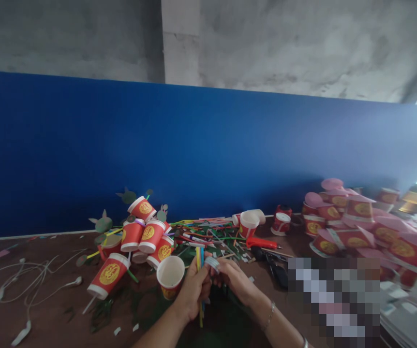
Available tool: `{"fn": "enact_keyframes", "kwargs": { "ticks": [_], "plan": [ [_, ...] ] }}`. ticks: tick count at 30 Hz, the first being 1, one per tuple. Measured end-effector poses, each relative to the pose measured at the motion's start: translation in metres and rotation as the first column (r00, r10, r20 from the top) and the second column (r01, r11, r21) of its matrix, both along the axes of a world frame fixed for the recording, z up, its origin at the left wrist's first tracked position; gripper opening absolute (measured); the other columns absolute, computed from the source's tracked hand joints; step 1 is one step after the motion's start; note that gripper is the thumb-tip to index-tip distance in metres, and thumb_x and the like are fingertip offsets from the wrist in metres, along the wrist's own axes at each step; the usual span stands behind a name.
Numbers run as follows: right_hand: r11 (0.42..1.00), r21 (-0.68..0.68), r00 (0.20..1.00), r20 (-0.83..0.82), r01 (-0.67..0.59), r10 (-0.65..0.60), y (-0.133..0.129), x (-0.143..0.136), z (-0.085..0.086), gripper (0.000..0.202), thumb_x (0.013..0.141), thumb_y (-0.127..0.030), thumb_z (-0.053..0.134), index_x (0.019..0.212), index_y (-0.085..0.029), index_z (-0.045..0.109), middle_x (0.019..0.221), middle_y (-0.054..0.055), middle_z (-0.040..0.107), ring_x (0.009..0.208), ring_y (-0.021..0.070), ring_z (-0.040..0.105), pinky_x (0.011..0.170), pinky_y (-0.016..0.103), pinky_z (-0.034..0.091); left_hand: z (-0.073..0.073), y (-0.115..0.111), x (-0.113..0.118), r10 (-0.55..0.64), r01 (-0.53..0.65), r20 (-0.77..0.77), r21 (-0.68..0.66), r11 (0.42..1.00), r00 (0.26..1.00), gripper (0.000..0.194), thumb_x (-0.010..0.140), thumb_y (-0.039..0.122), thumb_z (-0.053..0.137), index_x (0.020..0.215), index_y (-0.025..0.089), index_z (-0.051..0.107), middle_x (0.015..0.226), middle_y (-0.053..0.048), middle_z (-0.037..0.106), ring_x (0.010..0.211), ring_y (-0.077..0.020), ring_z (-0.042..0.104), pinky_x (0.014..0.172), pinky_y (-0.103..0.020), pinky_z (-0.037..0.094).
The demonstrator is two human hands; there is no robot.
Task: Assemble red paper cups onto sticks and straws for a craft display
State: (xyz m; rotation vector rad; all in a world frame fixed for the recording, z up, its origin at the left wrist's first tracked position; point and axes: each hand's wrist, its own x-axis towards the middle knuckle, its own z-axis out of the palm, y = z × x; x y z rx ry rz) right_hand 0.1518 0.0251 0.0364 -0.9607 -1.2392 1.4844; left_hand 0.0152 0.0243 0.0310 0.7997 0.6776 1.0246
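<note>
My left hand (pixel 195 285) is closed round a few drinking straws (pixel 199 256), yellow and blue ones among them, held roughly upright. Close beside it, my right hand (pixel 236 280) has its fingers pinched near a small pale, shiny piece (pixel 212 263) next to the straws; I cannot make out exactly what it is. An open paper cup (pixel 171 274) stands just left of my left hand. Further left lies a pile of red paper cups (pixel 153 237) with yellow emblems, some with straws and rabbit-shaped cutouts attached. Loose coloured straws (pixel 208 232) lie scattered behind my hands.
A red tool (pixel 262 243) and black scissors (pixel 278 274) lie right of my hands. Red cups with pink paper (pixel 357 227) crowd the right side. White earphones (pixel 23 290) trail at left. A blue wall panel (pixel 201 154) rises behind the brown table (pixel 59 319).
</note>
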Motion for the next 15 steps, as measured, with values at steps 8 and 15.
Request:
{"fn": "enact_keyframes", "kwargs": {
  "ticks": [8,15],
  "plan": [
    [0.991,0.023,0.976,0.173,0.133,-0.134,-0.0001,-0.0011,0.0031,0.025,0.07,-0.037,0.053,0.056,-0.017,0.058,0.055,-0.002,0.053,0.049,0.0102,0.046,0.049,0.023,0.035,0.0013,-0.002,0.0026,0.025,-0.015,-0.137,0.074,0.997,0.99,0.059,0.067,0.055,0.065,0.11,0.021,0.044,0.049,0.012,0.038,0.035,-0.0025,0.02,0.033,-0.016,0.011],
    [0.997,0.016,0.991,0.114,0.071,-0.072,0.0026,0.0014,0.003,0.022,0.066,-0.032,0.05,0.055,-0.016,0.06,0.052,-0.002,0.052,0.046,0.0094,0.043,0.045,0.021,0.031,0.0005,-0.0047,0.0063,0.004,-0.004,-0.067,0.004,1.0,0.998,0.056,0.063,0.057,0.068,0.101,0.022,0.046,0.047,0.014,0.029,0.035,-0.0023,0.016,0.034,-0.015,0.009]
  ]
}}
